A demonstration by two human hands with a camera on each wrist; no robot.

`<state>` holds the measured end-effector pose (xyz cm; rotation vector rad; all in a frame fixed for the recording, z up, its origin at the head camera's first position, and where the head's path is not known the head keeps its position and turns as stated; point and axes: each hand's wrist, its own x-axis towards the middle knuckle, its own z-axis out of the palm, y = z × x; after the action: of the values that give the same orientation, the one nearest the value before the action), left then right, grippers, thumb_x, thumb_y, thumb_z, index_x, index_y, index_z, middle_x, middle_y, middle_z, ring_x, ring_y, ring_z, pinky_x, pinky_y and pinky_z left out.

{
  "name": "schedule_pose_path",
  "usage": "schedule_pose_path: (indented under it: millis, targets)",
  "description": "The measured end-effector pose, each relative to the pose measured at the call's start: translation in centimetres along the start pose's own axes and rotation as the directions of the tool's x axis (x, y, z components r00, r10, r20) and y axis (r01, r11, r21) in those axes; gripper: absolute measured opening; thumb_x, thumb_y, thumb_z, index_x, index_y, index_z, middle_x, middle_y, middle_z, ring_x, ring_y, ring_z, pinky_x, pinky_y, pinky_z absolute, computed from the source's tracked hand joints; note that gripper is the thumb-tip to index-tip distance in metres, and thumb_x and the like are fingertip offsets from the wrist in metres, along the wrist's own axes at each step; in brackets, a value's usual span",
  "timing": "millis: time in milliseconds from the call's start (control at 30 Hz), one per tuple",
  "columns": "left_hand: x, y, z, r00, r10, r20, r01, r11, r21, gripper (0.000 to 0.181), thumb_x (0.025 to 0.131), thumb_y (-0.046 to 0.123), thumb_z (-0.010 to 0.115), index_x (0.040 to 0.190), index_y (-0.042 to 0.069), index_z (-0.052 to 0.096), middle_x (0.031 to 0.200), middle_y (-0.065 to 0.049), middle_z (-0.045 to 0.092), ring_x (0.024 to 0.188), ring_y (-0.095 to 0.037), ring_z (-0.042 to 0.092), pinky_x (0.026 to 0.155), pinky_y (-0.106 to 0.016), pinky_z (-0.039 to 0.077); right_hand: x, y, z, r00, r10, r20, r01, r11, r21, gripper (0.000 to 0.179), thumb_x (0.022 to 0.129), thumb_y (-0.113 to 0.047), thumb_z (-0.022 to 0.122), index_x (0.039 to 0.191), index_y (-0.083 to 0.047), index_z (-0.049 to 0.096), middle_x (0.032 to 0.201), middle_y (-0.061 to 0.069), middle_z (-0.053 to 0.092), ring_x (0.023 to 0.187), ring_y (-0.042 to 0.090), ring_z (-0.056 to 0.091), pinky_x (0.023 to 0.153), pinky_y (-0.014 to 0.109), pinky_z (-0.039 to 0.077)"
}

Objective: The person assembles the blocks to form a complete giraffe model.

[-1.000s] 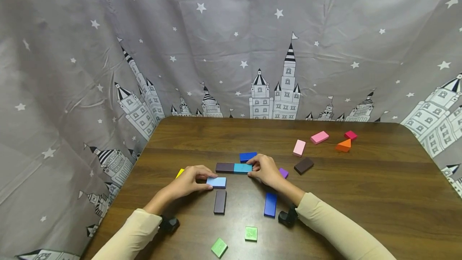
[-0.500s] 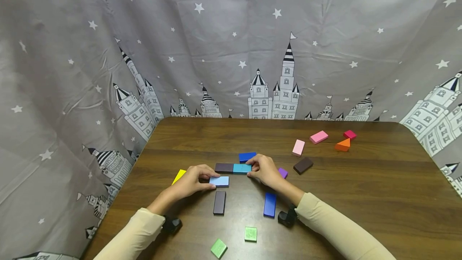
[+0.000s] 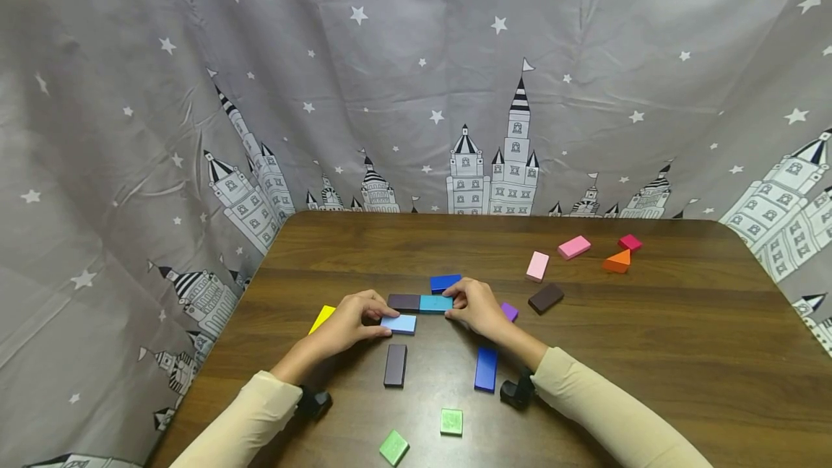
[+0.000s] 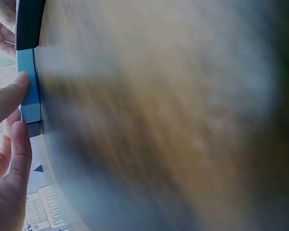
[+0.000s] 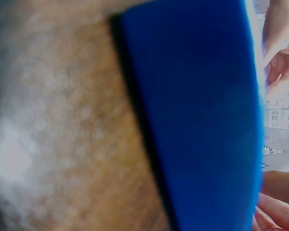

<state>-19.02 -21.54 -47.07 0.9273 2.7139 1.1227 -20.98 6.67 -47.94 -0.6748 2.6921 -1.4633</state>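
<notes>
My left hand pinches the left end of a light blue block between thumb and fingers. Just behind that block, a dark purple-brown block and a teal block lie end to end in a row. At the teal block's right end, my right hand holds it between thumb and index finger. In the left wrist view the thumb and fingers press along the light blue block's sides. A blurred blue block fills much of the right wrist view and hides part of the right hand.
Behind the row is a blue block. Nearer lie a dark block, another blue block and two green squares. A yellow piece is by the left hand. Pink blocks and an orange triangle sit back right.
My left hand has slid the light blue block to the right and slightly away from me, closer to the row. The right hand has kept its hold on the teal block.
</notes>
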Motion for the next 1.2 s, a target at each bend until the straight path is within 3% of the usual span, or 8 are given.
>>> schedule_pose_path:
  millis: [167, 333, 500, 767, 933, 1200]
  targets:
    - [0.19, 0.16, 0.13, 0.999, -0.049, 0.007, 0.049, 0.999, -0.022, 0.027, 0.082, 0.009, 0.082, 0.108, 0.007, 0.078, 0.102, -0.001, 0.065, 0.092, -0.017, 0.062, 0.083, -0.03, 0.055, 0.03, -0.03, 0.1, 1.0, 0.007, 0.0, -0.007, 1.0, -0.004, 0.025, 0.075, 0.008, 0.082, 0.098, 0.008, 0.073, 0.09, 0.012, 0.063, 0.075, 0.019, 0.064, 0.066, 0.021, 0.052]
    - [0.33, 0.17, 0.27, 0.999, -0.043, -0.002, 0.043, 0.998, -0.035, 0.026, 0.082, 0.008, 0.083, 0.107, 0.005, 0.078, 0.101, -0.004, 0.066, 0.089, -0.017, 0.061, 0.08, -0.03, 0.055, 0.04, -0.01, 0.1, 1.0, 0.008, 0.0, -0.008, 1.0, 0.0, 0.025, 0.075, 0.008, 0.082, 0.098, 0.007, 0.073, 0.09, 0.012, 0.063, 0.075, 0.02, 0.064, 0.066, 0.021, 0.052]
    - [0.58, 0.08, 0.31, 0.999, -0.021, -0.029, 0.021, 1.0, 0.018, 0.023, 0.08, 0.009, 0.085, 0.102, 0.007, 0.079, 0.101, -0.003, 0.062, 0.087, -0.019, 0.058, 0.076, -0.03, 0.053, 0.06, 0.06, 0.15, 1.0, 0.003, 0.003, -0.003, 1.0, 0.001, 0.025, 0.075, 0.008, 0.082, 0.098, 0.008, 0.073, 0.09, 0.012, 0.063, 0.075, 0.02, 0.064, 0.066, 0.021, 0.052]
    - [0.74, -0.09, 0.38, 0.997, 0.042, -0.069, -0.036, 0.996, 0.084, 0.028, 0.076, 0.012, 0.088, 0.103, 0.009, 0.079, 0.12, -0.015, 0.062, 0.111, -0.03, 0.056, 0.093, -0.051, 0.046, 0.11, 0.05, 0.15, 1.0, -0.001, 0.005, 0.001, 1.0, -0.002, 0.026, 0.074, 0.008, 0.083, 0.098, 0.008, 0.073, 0.09, 0.012, 0.063, 0.075, 0.02, 0.064, 0.066, 0.021, 0.052]
    - [0.84, -0.44, 0.51, 0.994, 0.072, -0.084, -0.064, 0.993, 0.095, 0.037, 0.076, 0.012, 0.088, 0.109, 0.003, 0.076, 0.12, -0.02, 0.064, 0.102, -0.03, 0.063, 0.085, -0.047, 0.053, 0.13, 0.09, 0.11, 1.0, -0.003, 0.004, 0.003, 1.0, -0.009, 0.025, 0.074, 0.008, 0.083, 0.098, 0.007, 0.073, 0.089, 0.012, 0.063, 0.075, 0.02, 0.064, 0.066, 0.021, 0.052]
    - [0.98, -0.03, 0.3, 0.998, -0.047, -0.036, 0.047, 0.999, 0.006, 0.041, 0.079, 0.011, 0.086, 0.116, -0.002, 0.073, 0.125, -0.019, 0.061, 0.103, -0.033, 0.067, 0.088, -0.045, 0.054, 0.11, 0.21, 0.12, 1.0, -0.004, 0.004, 0.004, 1.0, 0.007, 0.026, 0.074, 0.008, 0.082, 0.098, 0.007, 0.073, 0.09, 0.012, 0.064, 0.075, 0.019, 0.064, 0.066, 0.021, 0.053]
